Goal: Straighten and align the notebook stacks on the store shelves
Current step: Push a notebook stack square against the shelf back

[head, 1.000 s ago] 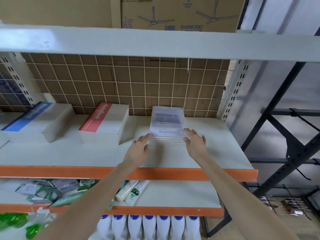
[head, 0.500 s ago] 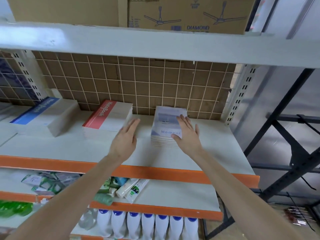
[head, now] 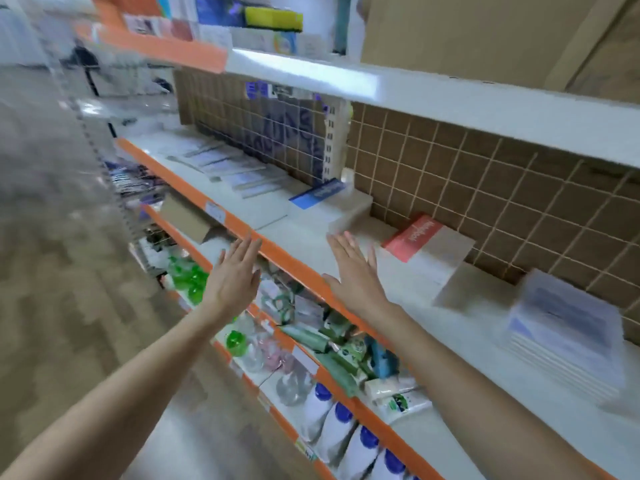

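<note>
Along a store aisle, at a shelf edged in orange, a person reached forward with both bare arms, the picture smeared by motion. Both arms were stretched out nearly straight, palms turned down and away.

The left hand hung in front of the shelf's orange lip, fingers straight and loosely spread, gripping nothing. The right hand was held over the front part of the white shelf board, fingers likewise straight and slightly fanned, thumb out to the side, holding nothing. Whether its palm touched the board could not be told.

Three notebook stacks sat on that shelf against a brown grid back panel. The blue-covered stack stood just beyond the right hand's fingertips, apart from them. The red-covered stack lay to the right of that hand, near it but not touched. The pale lilac stack rested farther right, well apart from both hands, its edges blurred.

Flat packets lay in a row farther down the same shelf. On the shelf below, green tubes and white bottles with blue caps crowded together beneath the right forearm. Cardboard boxes stood on the shelf above.
</note>
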### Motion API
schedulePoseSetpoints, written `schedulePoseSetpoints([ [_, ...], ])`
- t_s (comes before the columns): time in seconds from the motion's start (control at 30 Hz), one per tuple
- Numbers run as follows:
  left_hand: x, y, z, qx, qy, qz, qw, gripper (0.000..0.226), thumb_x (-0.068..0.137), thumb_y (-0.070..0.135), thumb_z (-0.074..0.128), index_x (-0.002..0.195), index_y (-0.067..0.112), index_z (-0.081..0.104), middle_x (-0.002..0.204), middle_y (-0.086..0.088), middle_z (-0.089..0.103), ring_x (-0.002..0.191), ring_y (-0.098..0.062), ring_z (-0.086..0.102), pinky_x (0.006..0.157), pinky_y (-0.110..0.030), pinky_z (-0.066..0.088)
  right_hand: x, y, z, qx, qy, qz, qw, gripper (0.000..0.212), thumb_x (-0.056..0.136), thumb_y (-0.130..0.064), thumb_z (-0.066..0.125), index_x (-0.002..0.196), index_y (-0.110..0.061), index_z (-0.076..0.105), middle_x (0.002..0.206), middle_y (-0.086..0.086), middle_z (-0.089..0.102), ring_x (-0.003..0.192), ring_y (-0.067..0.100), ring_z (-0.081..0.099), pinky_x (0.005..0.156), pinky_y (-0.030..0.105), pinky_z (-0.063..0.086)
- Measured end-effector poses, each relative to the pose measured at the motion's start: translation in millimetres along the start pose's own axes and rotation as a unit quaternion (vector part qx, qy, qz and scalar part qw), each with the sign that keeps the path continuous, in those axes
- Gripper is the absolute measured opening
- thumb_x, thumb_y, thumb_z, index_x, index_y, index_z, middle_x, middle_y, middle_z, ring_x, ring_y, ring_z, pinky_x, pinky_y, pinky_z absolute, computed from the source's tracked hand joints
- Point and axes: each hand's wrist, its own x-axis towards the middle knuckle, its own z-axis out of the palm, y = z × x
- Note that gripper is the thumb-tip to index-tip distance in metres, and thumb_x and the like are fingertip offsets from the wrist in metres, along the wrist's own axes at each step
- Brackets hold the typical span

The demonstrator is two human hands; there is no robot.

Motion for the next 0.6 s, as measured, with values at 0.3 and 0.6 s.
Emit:
schedulePoseSetpoints([
  [0.3, -11.8, -187.1, -49.9, 0.068, 0.036, -0.156, 0.985, 0.067, 0.094, 0.025, 0.049, 0.150, 0.013, 0.014, 0.157, -0.008, 0.012, 0.143, -0.026, 0.015, 0.115, -0.040, 0.011, 114.7, -157.9, 90.1, -0.017, -0.048, -0.096, 0.994, 0.075, 0.097, -0.029, 0.050, 0.152, -0.017, 0.001, 0.160, 0.000, -0.004, 0.147, 0.015, -0.006, 0.116, 0.045, -0.009],
  [0.6, 27.2, -282.1, -31.1, 0.033, 0.025, -0.206, 0.978, 0.066, 0.096, 0.025, 0.047, 0.151, 0.013, 0.012, 0.157, -0.010, 0.011, 0.143, -0.027, 0.014, 0.116, -0.041, 0.012, 221.3, -209.4, 151.1, -0.018, -0.084, -0.099, 0.991, 0.075, 0.097, -0.031, 0.050, 0.152, -0.015, 0.003, 0.160, 0.002, -0.005, 0.147, 0.016, -0.008, 0.115, 0.044, -0.008],
])
